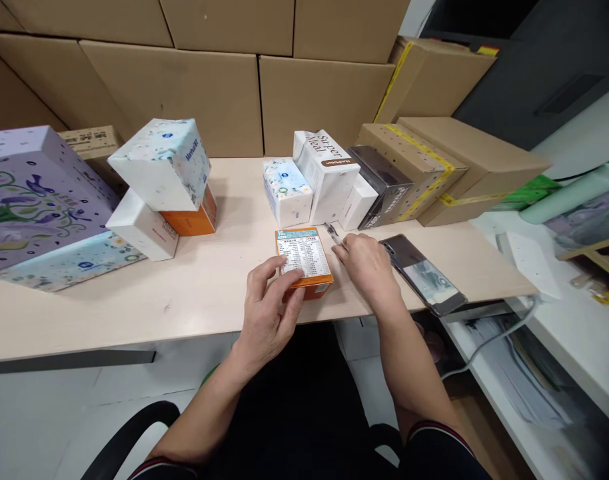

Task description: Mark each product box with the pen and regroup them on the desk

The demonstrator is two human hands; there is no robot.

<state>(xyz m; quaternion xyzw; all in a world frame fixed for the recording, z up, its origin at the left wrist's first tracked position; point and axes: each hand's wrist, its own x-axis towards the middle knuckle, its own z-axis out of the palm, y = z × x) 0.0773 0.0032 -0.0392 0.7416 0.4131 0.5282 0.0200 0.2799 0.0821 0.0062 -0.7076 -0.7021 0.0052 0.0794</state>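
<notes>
In the head view a small orange box (304, 257) with a white printed table on its top lies near the table's front edge. My left hand (270, 303) grips it, fingers on the top face and thumb against the front side. To the right of the box, my right hand (367, 263) is closed, fingers bent, around a thin pen-like object (332, 233); its tip points away from me and its exact kind is hard to make out. A dark phone (427, 277) in a clear case, with a banknote-like paper on its back, lies right of that hand.
Behind the orange box stand a floral white box (287, 190), a tall white box (327, 177) and a black box (384, 187). Stacked at left are a floral box (159, 163) and a purple box (39, 193). Cardboard cartons (184, 100) wall the back. A cable (484, 343) hangs at right.
</notes>
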